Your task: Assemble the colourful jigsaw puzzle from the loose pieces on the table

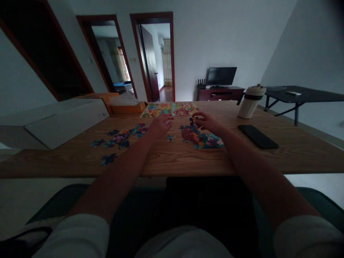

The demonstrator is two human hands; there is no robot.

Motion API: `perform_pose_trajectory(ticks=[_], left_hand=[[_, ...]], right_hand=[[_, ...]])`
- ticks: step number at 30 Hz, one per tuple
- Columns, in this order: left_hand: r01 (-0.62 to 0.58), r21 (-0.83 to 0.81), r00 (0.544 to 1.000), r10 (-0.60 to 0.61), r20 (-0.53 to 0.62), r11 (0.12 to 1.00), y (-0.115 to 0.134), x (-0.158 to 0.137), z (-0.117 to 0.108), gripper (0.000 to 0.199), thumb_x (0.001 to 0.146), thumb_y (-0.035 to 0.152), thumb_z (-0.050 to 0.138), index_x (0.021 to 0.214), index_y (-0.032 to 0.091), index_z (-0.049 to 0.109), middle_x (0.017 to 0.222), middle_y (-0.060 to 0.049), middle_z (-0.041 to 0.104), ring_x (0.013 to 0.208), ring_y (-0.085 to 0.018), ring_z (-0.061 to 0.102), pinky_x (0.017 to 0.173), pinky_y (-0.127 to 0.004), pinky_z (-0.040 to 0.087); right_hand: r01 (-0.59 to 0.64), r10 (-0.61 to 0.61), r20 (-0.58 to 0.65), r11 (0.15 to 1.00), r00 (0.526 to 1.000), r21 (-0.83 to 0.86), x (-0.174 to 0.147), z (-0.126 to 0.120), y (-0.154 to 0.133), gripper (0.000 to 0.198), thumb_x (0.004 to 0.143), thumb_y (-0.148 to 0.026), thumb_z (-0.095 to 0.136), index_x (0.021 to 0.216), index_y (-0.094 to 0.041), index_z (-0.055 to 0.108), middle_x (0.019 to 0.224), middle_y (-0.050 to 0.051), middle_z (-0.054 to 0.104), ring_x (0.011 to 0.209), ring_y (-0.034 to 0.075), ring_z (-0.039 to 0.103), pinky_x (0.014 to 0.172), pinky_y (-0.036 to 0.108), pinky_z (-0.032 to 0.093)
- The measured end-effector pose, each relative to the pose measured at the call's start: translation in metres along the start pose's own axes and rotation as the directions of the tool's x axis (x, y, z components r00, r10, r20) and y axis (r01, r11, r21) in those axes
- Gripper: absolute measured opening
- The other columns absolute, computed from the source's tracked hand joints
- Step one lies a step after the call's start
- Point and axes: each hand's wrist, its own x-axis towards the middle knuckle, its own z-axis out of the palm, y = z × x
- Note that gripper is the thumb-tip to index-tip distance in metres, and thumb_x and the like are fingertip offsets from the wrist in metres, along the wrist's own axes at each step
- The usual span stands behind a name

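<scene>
My left hand is above the table, with its fingers curled around a small purplish jigsaw piece that is mostly hidden. At the upper edge of a partly joined jigsaw puzzle, my right hand has its thumb and fingertips on a dark jigsaw piece. The joined part shows a reddish-brown area and a teal area with flowers. One loose jigsaw piece lies between my forearms. More loose pieces are scattered to the left of my left forearm.
A colourful picture sheet lies behind my hands. At left stand a white box and an orange box with clear plastic. A black phone and a cream tumbler are at right on the wooden table.
</scene>
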Motion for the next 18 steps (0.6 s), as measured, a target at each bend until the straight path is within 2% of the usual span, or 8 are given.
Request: perform_pose_trajectory(ticks=[4, 7, 9, 12, 15, 18], left_hand=[[0.037, -0.042, 0.999, -0.036, 0.037, 0.998, 0.001, 0.002, 0.004, 0.028, 0.085, 0.020, 0.059, 0.108, 0.017, 0.074, 0.126, -0.012, 0.068, 0.120, -0.024, 0.063, 0.104, -0.041, 0.051], [0.049, -0.034, 0.995, -0.046, 0.084, 0.998, 0.003, 0.001, 0.008, 0.027, 0.085, 0.018, 0.059, 0.107, 0.017, 0.074, 0.125, -0.011, 0.068, 0.117, -0.023, 0.063, 0.104, -0.041, 0.051], [0.061, -0.038, 0.993, -0.057, 0.100, 0.997, 0.003, 0.000, 0.008, 0.027, 0.085, 0.019, 0.058, 0.107, 0.017, 0.074, 0.126, -0.011, 0.067, 0.117, -0.023, 0.063, 0.103, -0.040, 0.051], [0.070, -0.042, 0.991, -0.064, 0.117, 0.997, 0.001, 0.000, 0.009, 0.027, 0.085, 0.019, 0.059, 0.108, 0.017, 0.074, 0.126, -0.011, 0.067, 0.116, -0.022, 0.063, 0.102, -0.039, 0.051], [0.066, -0.030, 0.989, -0.061, 0.137, 0.997, 0.000, 0.001, 0.010, 0.027, 0.085, 0.020, 0.060, 0.108, 0.017, 0.074, 0.126, -0.011, 0.067, 0.118, -0.023, 0.063, 0.103, -0.039, 0.051], [0.053, -0.017, 0.987, -0.050, 0.153, 0.998, 0.000, 0.001, 0.010, 0.027, 0.086, 0.021, 0.059, 0.108, 0.018, 0.074, 0.126, -0.010, 0.067, 0.120, -0.023, 0.062, 0.106, -0.039, 0.048]], right_hand=[[-0.101, 0.073, -0.176, 0.982, 0.982, -0.160, 0.013, -0.010, 0.018, 0.032, 0.090, -0.015, 0.062, 0.121, -0.021, 0.059, 0.086, 0.004, 0.070, 0.061, 0.012, 0.057, 0.050, 0.021, 0.044], [-0.177, 0.091, -0.236, 0.911, 0.967, -0.372, 0.023, -0.016, 0.035, 0.032, 0.088, -0.017, 0.065, 0.120, -0.018, 0.065, 0.093, 0.008, 0.072, 0.059, 0.012, 0.058, 0.053, 0.023, 0.046], [-0.179, 0.070, -0.228, 0.845, 0.971, -0.505, 0.027, -0.018, 0.043, 0.036, 0.087, -0.020, 0.067, 0.123, -0.017, 0.068, 0.100, 0.010, 0.074, 0.062, 0.013, 0.061, 0.057, 0.024, 0.048], [-0.110, 0.011, -0.152, 0.740, 0.988, -0.664, 0.027, -0.018, 0.047, 0.034, 0.092, -0.027, 0.061, 0.122, -0.016, 0.072, 0.100, 0.012, 0.076, 0.071, 0.018, 0.067, 0.066, 0.026, 0.050], [-0.048, -0.017, -0.079, 0.659, 0.997, -0.751, 0.026, -0.017, 0.047, 0.034, 0.096, -0.032, 0.054, 0.118, -0.017, 0.076, 0.102, 0.013, 0.077, 0.081, 0.022, 0.071, 0.074, 0.029, 0.051], [-0.046, 0.003, -0.055, 0.601, 0.998, -0.798, 0.028, -0.017, 0.049, 0.038, 0.097, -0.034, 0.052, 0.121, -0.017, 0.075, 0.107, 0.013, 0.077, 0.088, 0.024, 0.072, 0.079, 0.030, 0.052]])
